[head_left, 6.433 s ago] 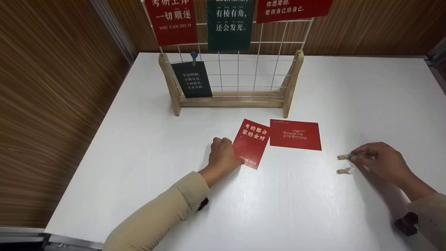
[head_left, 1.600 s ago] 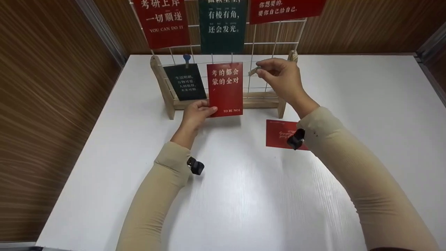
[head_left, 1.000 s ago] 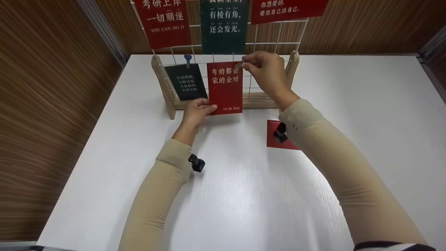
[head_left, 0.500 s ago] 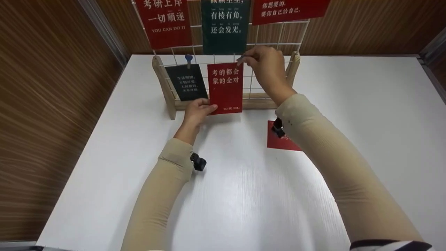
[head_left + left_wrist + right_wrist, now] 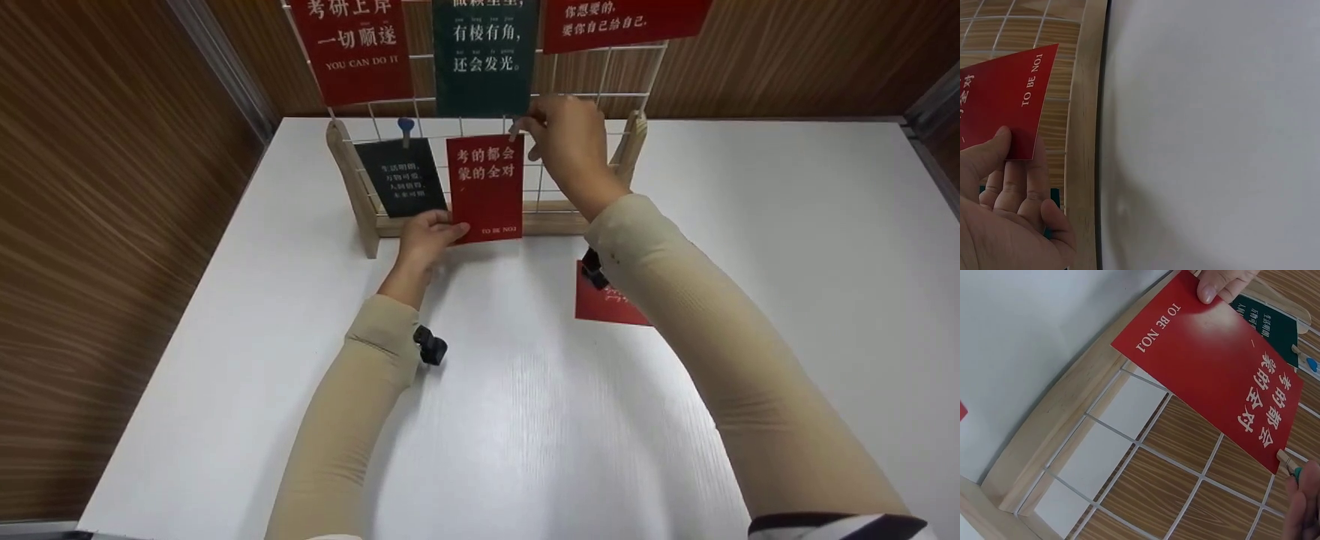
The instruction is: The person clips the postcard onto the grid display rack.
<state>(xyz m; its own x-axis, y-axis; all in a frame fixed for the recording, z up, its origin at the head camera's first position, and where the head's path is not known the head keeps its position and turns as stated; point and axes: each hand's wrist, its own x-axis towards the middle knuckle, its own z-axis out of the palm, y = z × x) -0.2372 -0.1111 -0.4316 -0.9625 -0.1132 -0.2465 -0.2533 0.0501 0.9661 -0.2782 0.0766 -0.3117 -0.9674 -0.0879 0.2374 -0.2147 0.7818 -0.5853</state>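
A red card (image 5: 487, 191) with white lettering stands in front of the white wire grid (image 5: 1185, 486). My left hand (image 5: 426, 238) pinches its lower left corner, thumb on the printed face, fingers behind, as the left wrist view shows. At the card's upper right corner, my right hand (image 5: 574, 146) pinches a small wooden clothespin (image 5: 1285, 458) with a green part near the fingers. The clothespin's tip meets the card's edge; whether it also grips the wire cannot be made out. To the left, a dark green card (image 5: 403, 178) hangs from a clothespin with a blue end (image 5: 406, 126).
Above hang a red card (image 5: 352, 52), a green card (image 5: 484, 60) and another red card (image 5: 626, 26). The grid stands in a wooden base (image 5: 555, 223). A further red card (image 5: 609, 304) lies on the white table (image 5: 510, 420), partly under my right forearm.
The red card has gone from the table up to the grid in my left hand. My right hand has brought a clothespin from the table's right side to the card's upper right corner.
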